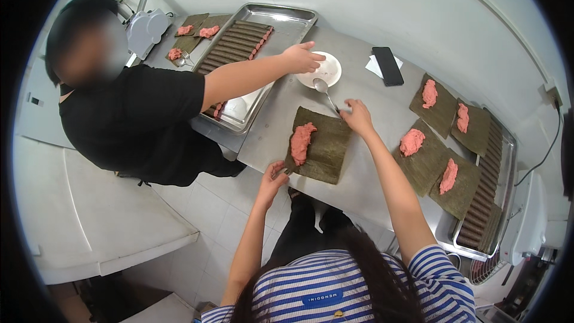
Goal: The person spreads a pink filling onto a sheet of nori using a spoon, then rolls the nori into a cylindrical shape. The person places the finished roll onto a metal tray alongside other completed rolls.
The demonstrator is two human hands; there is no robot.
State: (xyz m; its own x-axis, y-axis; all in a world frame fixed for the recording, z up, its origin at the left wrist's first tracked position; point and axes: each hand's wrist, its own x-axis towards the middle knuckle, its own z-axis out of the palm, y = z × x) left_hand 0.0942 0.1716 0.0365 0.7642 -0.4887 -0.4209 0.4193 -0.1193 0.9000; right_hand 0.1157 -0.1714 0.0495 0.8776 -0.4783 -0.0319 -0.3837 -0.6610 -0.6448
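On the steel table before me lies a dark green seaweed sheet (330, 146). A long lump of pink paste (302, 143) sits along its left side. My left hand (273, 182) is at the sheet's near left corner, fingers curled and closed on the edge. Beyond the far right corner, my right hand (359, 118) has bent fingers around the handle end of a metal spoon (321, 86). The spoon's head rests over a white bowl (330, 73).
A co-worker's hand (304, 58) reaches over the bowl from the left. Several paste-topped sheets (439, 107) lie at right, beside a tray of rolls (478, 218). Another roll tray (256, 101) stands at left. A black phone (388, 66) lies near the wall.
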